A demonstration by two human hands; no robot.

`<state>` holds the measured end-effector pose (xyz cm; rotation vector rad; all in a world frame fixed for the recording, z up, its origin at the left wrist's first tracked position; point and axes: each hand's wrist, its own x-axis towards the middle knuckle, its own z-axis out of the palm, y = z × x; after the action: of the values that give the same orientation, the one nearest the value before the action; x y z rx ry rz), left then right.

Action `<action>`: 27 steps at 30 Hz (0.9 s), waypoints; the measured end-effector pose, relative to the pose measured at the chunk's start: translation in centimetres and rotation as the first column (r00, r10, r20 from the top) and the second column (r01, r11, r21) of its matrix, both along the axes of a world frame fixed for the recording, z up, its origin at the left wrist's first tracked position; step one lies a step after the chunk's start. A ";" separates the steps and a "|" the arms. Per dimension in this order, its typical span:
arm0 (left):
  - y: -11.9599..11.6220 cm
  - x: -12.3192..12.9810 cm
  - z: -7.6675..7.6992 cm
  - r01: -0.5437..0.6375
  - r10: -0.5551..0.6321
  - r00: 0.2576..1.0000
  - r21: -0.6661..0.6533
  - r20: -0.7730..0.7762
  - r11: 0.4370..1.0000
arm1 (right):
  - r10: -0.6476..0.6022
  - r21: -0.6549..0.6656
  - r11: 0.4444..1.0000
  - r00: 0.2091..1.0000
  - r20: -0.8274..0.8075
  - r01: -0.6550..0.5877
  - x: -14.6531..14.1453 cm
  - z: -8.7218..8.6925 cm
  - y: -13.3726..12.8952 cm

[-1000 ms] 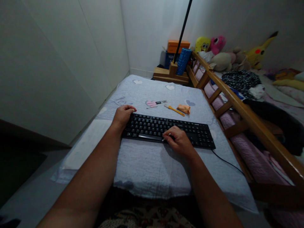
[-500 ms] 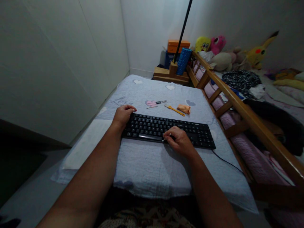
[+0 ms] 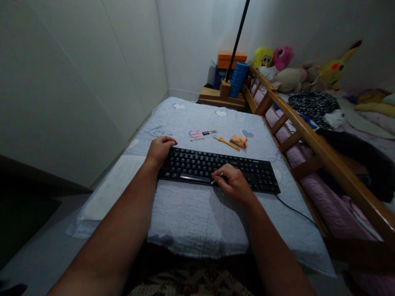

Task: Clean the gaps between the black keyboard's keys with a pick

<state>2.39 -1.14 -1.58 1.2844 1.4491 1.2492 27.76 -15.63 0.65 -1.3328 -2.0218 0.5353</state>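
A black keyboard [image 3: 197, 164] lies across the cloth-covered table [image 3: 191, 213]. My left hand [image 3: 159, 151] grips its left end, fingers closed at the upper left corner. In my right hand [image 3: 231, 181] a thin cotton swab [image 3: 213, 181] is pinched, its white tip at the front edge of the keyboard just right of the space bar. Beyond the keyboard lie a tool with a black and metal end [image 3: 206, 133], another cotton swab [image 3: 197, 139], a yellow brush [image 3: 228, 143] and a crumpled orange cloth [image 3: 239, 142].
A wooden rail [image 3: 296, 117] runs along the right side, with plush toys [image 3: 286, 78] and bedding behind it. The keyboard cable [image 3: 296, 210] trails right. At the back stand a black pole [image 3: 237, 41], an orange box [image 3: 231, 59] and a blue roller [image 3: 238, 79].
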 end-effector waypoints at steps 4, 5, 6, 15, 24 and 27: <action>-0.2 0.1 0.4 -0.008 0.008 1.000 -0.009 -0.012 1.000 | -0.007 -0.002 1.000 1.000 0.001 0.007 0.1 0.0 0.0; -0.2 0.1 0.4 -0.010 0.010 1.000 -0.014 -0.019 1.000 | -0.010 -0.003 1.000 1.000 0.001 0.010 0.1 0.0 0.0; -0.2 0.1 0.5 -0.011 0.011 1.000 -0.020 -0.022 1.000 | -0.011 -0.003 1.000 1.000 0.002 0.011 0.2 0.0 0.0; 0.0 0.0 0.1 -0.007 0.006 1.000 -0.022 -0.011 1.000 | -0.032 -0.001 0.999 0.999 0.021 0.032 0.2 0.3 0.0; -0.3 0.1 0.4 -0.005 0.004 1.000 -0.027 -0.015 1.000 | -0.031 -0.010 0.999 0.999 0.020 0.031 0.0 0.2 0.0; -0.2 0.1 0.3 -0.011 0.010 1.000 -0.036 -0.006 0.999 | -0.026 -0.012 1.000 0.999 0.019 0.026 0.0 0.3 0.0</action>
<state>2.52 -1.31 -1.25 1.2589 1.4774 1.2221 27.73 -15.64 0.92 -1.3744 -2.0167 0.5263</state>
